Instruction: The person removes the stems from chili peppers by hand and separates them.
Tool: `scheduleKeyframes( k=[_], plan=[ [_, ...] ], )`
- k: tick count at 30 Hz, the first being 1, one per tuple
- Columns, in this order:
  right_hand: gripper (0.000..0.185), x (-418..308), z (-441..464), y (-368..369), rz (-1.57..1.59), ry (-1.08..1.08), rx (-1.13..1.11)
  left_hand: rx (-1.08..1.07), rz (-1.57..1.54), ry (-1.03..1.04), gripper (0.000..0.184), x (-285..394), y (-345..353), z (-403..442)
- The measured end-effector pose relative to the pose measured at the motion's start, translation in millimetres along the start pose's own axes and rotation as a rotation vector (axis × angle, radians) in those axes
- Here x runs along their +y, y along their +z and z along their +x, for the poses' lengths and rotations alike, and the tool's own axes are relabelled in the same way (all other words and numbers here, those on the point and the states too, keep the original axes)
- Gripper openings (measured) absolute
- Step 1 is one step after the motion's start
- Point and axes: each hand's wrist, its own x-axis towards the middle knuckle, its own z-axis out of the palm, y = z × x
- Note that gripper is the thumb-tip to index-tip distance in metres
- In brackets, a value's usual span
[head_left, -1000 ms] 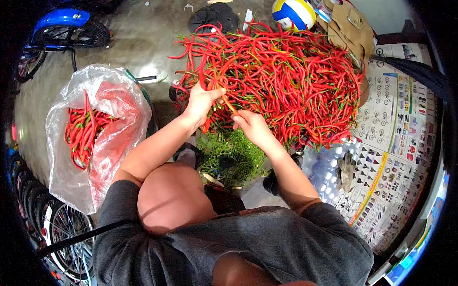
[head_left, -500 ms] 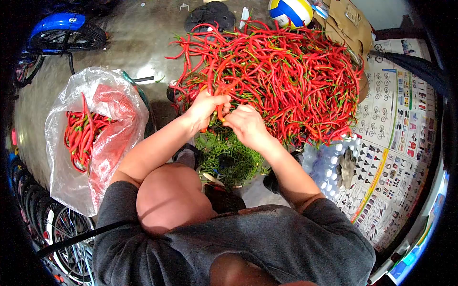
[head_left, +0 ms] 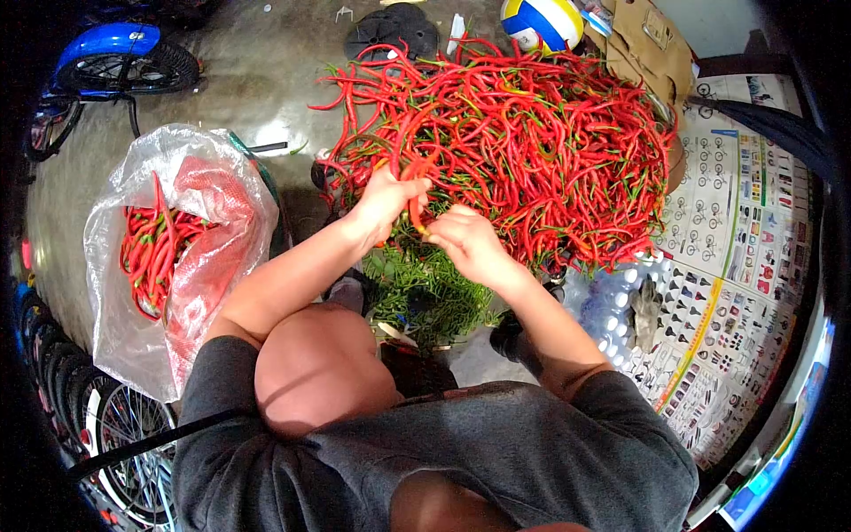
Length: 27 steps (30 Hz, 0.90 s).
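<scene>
My left hand (head_left: 388, 202) is closed around some red chili peppers (head_left: 415, 211), whose ends stick out past the thumb. One of these points down toward my right hand (head_left: 468, 241), which pinches at its yellowish stem end. Both hands are at the near left edge of a large heap of red chilies with green stems (head_left: 550, 151). Below them lies a pile of loose green stems (head_left: 430, 288). Whether a stem sits inside the right fingertips is too small to make out.
On the left stands a clear plastic bag (head_left: 108, 293) with red chilies (head_left: 158, 257) inside. A ball (head_left: 541, 22) and cardboard (head_left: 647, 44) lie behind the heap. A wheel (head_left: 133, 452) is at lower left, a printed poster (head_left: 745, 293) at right.
My right hand has shifted a little right and down, away from the left, so more of the chili between them shows. The left hand has hardly moved.
</scene>
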Motion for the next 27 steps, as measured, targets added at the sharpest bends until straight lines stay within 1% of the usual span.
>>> scheduleKeyframes(
  k=[1,2,4,5,6,8,9,10,11,12,14,15,16,17,18,19,20,22,23,24,26,27],
  plan=[
    [0.010,-3.4,2.8,3.2,-0.013,-0.046,0.025,0.004,0.061,-0.036,0.004,-3.3,3.3,-2.5],
    [0.010,-5.7,4.8,4.8,-0.012,-0.044,0.026,-0.073,0.095,-0.082,0.007,-5.8,1.5,-3.0],
    [0.014,-7.5,10.6,4.6,-0.173,-0.208,-0.031,-0.046,0.075,-0.030,0.012,-14.4,12.8,-5.5],
    [0.018,-8.2,13.1,3.5,-0.232,-0.273,-0.047,-0.082,0.081,-0.068,0.017,-14.8,13.0,-6.4],
    [0.018,-9.4,12.8,1.6,-0.231,-0.272,-0.047,-0.083,0.081,-0.069,0.017,-14.8,14.1,-8.9],
    [0.011,-9.8,11.3,-1.9,-0.283,-0.267,-0.151,-0.078,0.018,-0.145,0.019,-15.5,15.9,-12.1],
    [0.011,-10.2,10.6,-0.9,-0.281,-0.264,-0.151,-0.031,0.091,-0.165,0.018,-18.8,12.4,-6.2],
    [0.008,-10.0,10.5,-0.1,-0.231,-0.166,-0.106,0.026,-0.038,-0.151,0.010,-22.2,11.4,-0.5],
    [0.006,-9.4,10.5,0.2,-0.183,-0.069,-0.060,0.000,-0.041,-0.105,0.009,-22.5,3.8,4.8],
    [0.006,-8.2,10.3,0.9,-0.186,-0.069,-0.060,-0.025,-0.044,-0.058,0.007,-14.7,-0.6,4.5],
    [0.015,-5.0,9.4,5.1,0.068,0.331,-0.203,0.103,-0.020,0.077,0.009,-5.2,4.2,3.6],
    [0.019,-3.5,10.1,7.2,0.418,0.552,-0.248,0.106,-0.023,0.120,0.011,-2.8,6.4,2.2],
    [0.019,-0.9,9.0,9.4,0.420,0.551,-0.246,0.108,-0.024,0.161,0.013,0.3,8.7,-0.1],
    [0.019,1.7,6.7,12.2,0.663,0.666,-0.174,0.107,-0.021,0.159,0.013,2.4,10.0,-1.7],
    [0.019,3.5,5.1,14.2,0.905,0.777,-0.097,0.096,-0.035,0.228,0.016,4.4,11.1,-3.0],
    [0.017,2.3,3.4,16.5,0.943,0.839,0.007,0.085,-0.050,0.299,0.019,5.6,11.7,-3.3],
    [0.017,4.4,2.0,16.9,0.943,0.838,0.008,0.085,-0.049,0.300,0.019,4.2,11.2,-2.9],
    [0.019,4.7,1.4,14.4,0.893,0.912,0.164,0.024,0.127,0.289,0.026,1.8,11.3,-4.9],
    [0.017,2.5,1.9,13.8,0.931,0.930,0.234,0.029,0.071,0.270,0.028,-0.3,15.5,-6.2],
    [0.017,6.8,-0.7,18.9,0.929,0.931,0.234,0.028,0.069,0.269,0.028,-0.3,14.8,-6.1],
    [0.013,20.1,-8.9,32.6,0.885,0.761,0.351,-0.024,0.079,0.071,0.025,-0.5,10.5,-4.5],
    [0.014,12.0,-5.9,29.2,0.841,0.754,0.393,-0.065,0.039,0.060,0.019,-2.1,8.4,-2.2]
  ],
)
